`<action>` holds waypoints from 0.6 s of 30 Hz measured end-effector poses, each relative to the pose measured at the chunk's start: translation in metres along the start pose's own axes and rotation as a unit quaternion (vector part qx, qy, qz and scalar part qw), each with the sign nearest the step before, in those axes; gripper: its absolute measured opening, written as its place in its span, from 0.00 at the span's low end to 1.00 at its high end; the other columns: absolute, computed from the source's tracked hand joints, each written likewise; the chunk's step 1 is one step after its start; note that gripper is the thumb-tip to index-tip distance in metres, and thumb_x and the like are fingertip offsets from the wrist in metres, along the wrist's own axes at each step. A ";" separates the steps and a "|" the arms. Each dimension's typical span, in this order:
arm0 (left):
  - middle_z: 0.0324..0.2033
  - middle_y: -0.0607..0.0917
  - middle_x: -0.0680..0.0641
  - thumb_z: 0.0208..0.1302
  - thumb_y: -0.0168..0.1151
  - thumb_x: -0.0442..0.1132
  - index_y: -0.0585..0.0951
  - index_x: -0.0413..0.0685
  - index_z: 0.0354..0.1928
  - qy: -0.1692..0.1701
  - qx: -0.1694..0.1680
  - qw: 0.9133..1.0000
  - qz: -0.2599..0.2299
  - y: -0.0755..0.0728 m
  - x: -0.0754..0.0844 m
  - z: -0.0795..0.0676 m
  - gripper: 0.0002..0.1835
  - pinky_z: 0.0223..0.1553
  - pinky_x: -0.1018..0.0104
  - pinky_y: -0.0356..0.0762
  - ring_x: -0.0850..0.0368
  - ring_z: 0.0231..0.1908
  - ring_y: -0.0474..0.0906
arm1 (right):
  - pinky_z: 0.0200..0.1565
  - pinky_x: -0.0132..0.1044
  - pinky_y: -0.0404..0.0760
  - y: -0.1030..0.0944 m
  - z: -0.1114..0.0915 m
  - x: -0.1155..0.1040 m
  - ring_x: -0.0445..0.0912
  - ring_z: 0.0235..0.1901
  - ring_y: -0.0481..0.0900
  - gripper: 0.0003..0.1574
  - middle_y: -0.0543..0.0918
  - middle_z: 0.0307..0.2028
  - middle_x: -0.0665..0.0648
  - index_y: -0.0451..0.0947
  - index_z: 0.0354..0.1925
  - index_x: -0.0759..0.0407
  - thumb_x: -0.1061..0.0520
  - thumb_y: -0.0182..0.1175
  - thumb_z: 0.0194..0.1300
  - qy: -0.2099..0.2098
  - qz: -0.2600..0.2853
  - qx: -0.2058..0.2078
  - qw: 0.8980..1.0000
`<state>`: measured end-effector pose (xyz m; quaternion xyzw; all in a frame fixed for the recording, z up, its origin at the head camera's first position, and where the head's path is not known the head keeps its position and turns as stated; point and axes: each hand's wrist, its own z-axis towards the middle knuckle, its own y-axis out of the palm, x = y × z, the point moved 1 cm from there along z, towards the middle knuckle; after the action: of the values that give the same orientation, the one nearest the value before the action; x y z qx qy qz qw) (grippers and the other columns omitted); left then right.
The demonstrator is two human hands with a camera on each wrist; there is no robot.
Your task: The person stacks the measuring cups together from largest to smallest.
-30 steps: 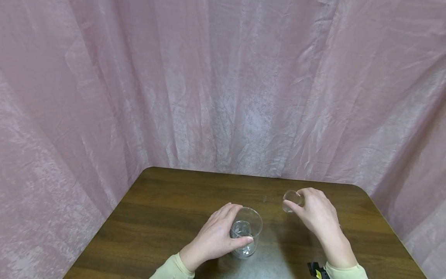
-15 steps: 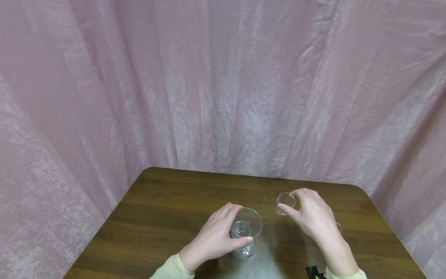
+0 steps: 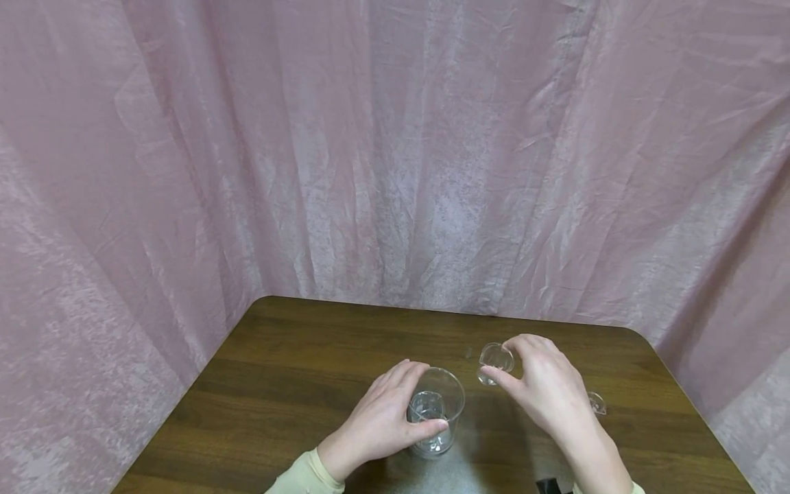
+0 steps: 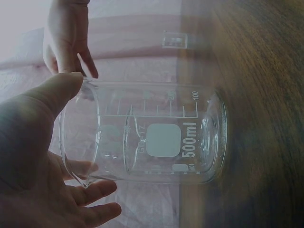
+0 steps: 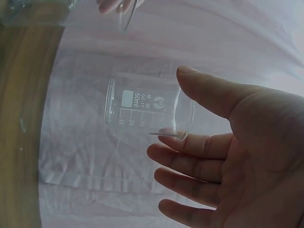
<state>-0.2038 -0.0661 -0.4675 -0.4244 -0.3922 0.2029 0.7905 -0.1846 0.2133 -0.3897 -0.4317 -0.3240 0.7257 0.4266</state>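
Pinching a small, clear, cylindrical glass beaker marked 50ml [image 5: 149,107] between thumb and forefinger near its rim, the right hand [image 3: 549,387] is holding it roughly upright above the brown wooden table [image 3: 308,357], other fingers loosely extending. To its left, the left hand [image 3: 385,415] is grasping the rim of a large, clear, cylindrical glass beaker marked 500ml [image 4: 164,140], which is standing on the table with a smaller clear glass beaker [image 3: 428,406] inside. Nesting seems to be under way, and the next move is probably calling for clearing the large rim.
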 end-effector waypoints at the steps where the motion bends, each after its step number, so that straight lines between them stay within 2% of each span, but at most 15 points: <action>1: 0.68 0.80 0.49 0.66 0.73 0.70 0.75 0.53 0.74 0.001 0.000 1.000 0.001 0.000 0.000 0.000 0.43 0.74 0.37 0.71 0.46 0.75 0.72 | 0.57 0.65 0.83 0.000 0.000 -0.001 0.62 0.62 0.82 0.34 0.88 0.58 0.59 0.87 0.54 0.59 0.35 0.79 0.65 -0.002 -0.001 0.001 1.000; 11: 0.66 0.80 0.50 0.66 0.74 0.69 0.75 0.53 0.73 0.011 0.011 1.000 0.007 0.000 0.000 0.000 0.42 0.72 0.38 0.74 0.48 0.73 0.74 | 0.58 0.64 0.84 -0.002 -0.003 -0.014 0.60 0.62 0.83 0.30 0.89 0.56 0.56 0.88 0.51 0.56 0.38 0.81 0.64 -0.035 0.009 0.018 0.999; 18: 0.66 0.80 0.53 0.65 0.74 0.68 0.74 0.56 0.74 0.008 0.006 1.000 0.004 0.000 -0.001 0.000 0.42 0.73 0.40 0.73 0.51 0.72 0.74 | 0.58 0.63 0.84 -0.003 -0.006 -0.022 0.58 0.63 0.83 0.29 0.88 0.59 0.56 0.87 0.52 0.55 0.38 0.81 0.64 -0.046 0.025 0.014 0.999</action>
<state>-0.2045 -0.0662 -0.4679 -0.4230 -0.3830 0.2055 0.7951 -0.1728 0.1952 -0.3820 -0.3997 -0.3224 0.7600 0.3984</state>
